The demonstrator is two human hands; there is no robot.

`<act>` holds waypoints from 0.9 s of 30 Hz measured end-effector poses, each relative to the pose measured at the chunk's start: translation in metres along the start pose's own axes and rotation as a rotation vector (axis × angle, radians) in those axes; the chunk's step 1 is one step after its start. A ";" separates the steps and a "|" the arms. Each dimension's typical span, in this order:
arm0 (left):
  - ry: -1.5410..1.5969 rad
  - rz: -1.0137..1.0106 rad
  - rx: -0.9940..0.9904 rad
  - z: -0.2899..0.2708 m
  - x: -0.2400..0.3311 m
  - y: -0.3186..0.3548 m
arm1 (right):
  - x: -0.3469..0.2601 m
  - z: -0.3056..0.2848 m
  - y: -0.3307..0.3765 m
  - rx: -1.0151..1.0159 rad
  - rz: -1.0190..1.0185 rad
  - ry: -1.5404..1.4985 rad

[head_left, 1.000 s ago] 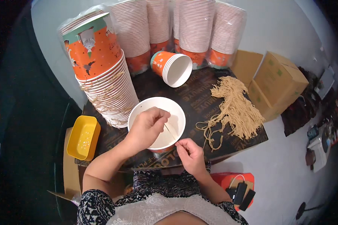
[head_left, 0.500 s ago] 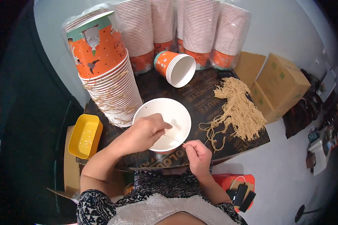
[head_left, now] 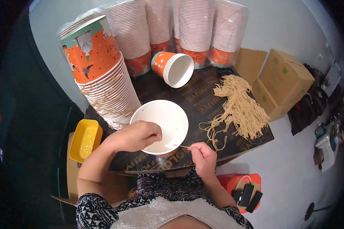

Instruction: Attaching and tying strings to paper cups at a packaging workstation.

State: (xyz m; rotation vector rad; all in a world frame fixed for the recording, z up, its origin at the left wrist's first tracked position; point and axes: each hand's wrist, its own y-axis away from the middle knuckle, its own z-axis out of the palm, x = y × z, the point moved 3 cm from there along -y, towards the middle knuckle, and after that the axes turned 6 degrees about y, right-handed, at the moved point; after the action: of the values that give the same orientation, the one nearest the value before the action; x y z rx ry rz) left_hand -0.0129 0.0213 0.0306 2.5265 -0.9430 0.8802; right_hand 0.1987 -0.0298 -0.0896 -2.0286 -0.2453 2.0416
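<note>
Bucket [head_left: 168, 118] is standing mouth up on the black table [head_left: 202, 95], its outer wall mostly hiding beneath the rim. Thin cord [head_left: 184, 146] is spanning from its near right rim to your right hand [head_left: 203, 156]; thumb and forefinger are pinching it just outside, concealing its end. Your left hand [head_left: 139, 135] is covering the near left rim, fingers curling inward; whether it is gripping anything, cannot tell. Behind, stacked tubs [head_left: 197, 26] are running past the upper edge.
</note>
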 end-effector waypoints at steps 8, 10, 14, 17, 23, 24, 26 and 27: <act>-0.002 0.129 -0.029 0.005 0.020 -0.016 | 0.003 0.002 0.000 -0.032 0.015 -0.022; 0.033 0.150 -0.126 0.012 0.019 -0.025 | -0.004 0.007 -0.001 -0.044 -0.005 0.010; 0.135 0.149 -0.214 0.023 0.009 -0.037 | -0.001 0.017 -0.001 -0.114 -0.013 -0.020; 0.234 0.100 -0.241 0.030 0.005 -0.039 | 0.001 0.017 -0.002 -0.122 -0.019 -0.013; 0.337 0.053 -0.249 0.031 0.003 -0.038 | 0.006 0.017 -0.001 -0.107 -0.045 0.009; 0.342 0.059 -0.188 0.029 -0.001 -0.038 | 0.007 0.016 -0.001 -0.094 -0.057 0.047; 0.347 0.065 -0.129 0.024 0.000 -0.037 | 0.004 0.013 0.001 -0.067 -0.050 0.059; 0.458 -0.052 -0.145 0.021 0.002 -0.034 | 0.004 0.010 0.002 -0.038 -0.043 0.072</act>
State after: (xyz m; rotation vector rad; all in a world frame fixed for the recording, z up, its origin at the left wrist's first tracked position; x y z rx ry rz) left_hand 0.0206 0.0356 0.0138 2.0846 -0.7565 1.2517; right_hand 0.1885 -0.0299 -0.0939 -2.0963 -0.3124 1.9484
